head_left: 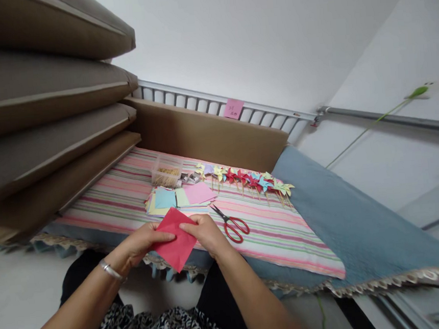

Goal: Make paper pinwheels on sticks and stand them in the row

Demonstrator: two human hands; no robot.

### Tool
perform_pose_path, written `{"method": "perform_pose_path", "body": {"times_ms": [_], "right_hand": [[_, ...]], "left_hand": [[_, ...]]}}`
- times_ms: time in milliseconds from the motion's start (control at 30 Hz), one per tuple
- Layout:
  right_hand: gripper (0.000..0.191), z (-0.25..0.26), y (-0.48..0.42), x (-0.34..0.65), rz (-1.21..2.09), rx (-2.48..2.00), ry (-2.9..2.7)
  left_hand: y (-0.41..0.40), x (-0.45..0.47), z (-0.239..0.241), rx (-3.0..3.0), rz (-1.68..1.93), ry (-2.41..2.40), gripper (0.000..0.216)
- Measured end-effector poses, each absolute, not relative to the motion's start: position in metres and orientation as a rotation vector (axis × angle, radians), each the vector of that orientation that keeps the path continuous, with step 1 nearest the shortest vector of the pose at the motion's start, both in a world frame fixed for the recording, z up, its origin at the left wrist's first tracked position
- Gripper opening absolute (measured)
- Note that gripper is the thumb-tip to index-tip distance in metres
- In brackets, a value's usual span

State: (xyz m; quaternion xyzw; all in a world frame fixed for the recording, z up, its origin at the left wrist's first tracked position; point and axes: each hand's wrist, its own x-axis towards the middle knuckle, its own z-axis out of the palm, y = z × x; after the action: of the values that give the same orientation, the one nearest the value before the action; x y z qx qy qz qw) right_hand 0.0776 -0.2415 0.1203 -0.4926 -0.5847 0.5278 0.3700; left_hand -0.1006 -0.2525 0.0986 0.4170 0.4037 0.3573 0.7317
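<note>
A square of red paper [176, 245] is held out flat over the near edge of the striped cloth, one corner pointing down. My left hand [146, 241] pinches its left side, thumb on top. On the other side my right hand [206, 231] grips it the same way; the fingers beneath are hidden. Just right of my right hand lie scissors [230, 222] with red handles, blades slightly apart. Beyond the paper is a spread of coloured paper sheets [197, 193] in pink, blue and yellow.
A clear plastic box [165, 174] of thin sticks stands behind the sheets. Several paper pinwheels [243, 177] on sticks lie in a row on the striped cloth [283, 233]. Stacked cushions [46, 113] rise at the left, and a brown board [209, 134] stands along the back.
</note>
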Motion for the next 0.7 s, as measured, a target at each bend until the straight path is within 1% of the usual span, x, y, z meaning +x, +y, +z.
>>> {"method": "perform_pose_path", "body": {"times_ms": [67,167,267,333,467,567,700], "right_hand": [[0.018,0.122,-0.244,0.081,1.221,-1.285,-1.526],[0.032,0.122,-0.255,0.087,0.753,-1.240,-1.672],[0.029,0.114,-0.271,0.091,0.277,-1.069,-1.914],[0.030,0.107,-0.280,0.091,0.130,-1.005,-2.012],[0.035,0.094,-0.288,0.089,-0.009,-1.011,-2.083],[0.028,0.090,-0.287,0.088,-0.010,-1.031,-2.073],[0.016,0.088,-0.284,0.086,0.079,-1.053,-2.049]], "left_hand": [[-0.251,-0.096,0.097,0.901,0.834,0.936,0.025],[-0.251,-0.092,0.096,0.836,0.918,0.971,0.029],[-0.252,-0.090,0.098,0.779,0.987,0.990,0.030],[-0.252,-0.090,0.099,0.752,1.021,0.986,0.027],[-0.251,-0.087,0.098,0.713,1.054,0.958,0.024],[-0.250,-0.085,0.096,0.705,1.048,0.961,0.025],[-0.250,-0.083,0.092,0.736,1.040,1.023,0.030]]}}
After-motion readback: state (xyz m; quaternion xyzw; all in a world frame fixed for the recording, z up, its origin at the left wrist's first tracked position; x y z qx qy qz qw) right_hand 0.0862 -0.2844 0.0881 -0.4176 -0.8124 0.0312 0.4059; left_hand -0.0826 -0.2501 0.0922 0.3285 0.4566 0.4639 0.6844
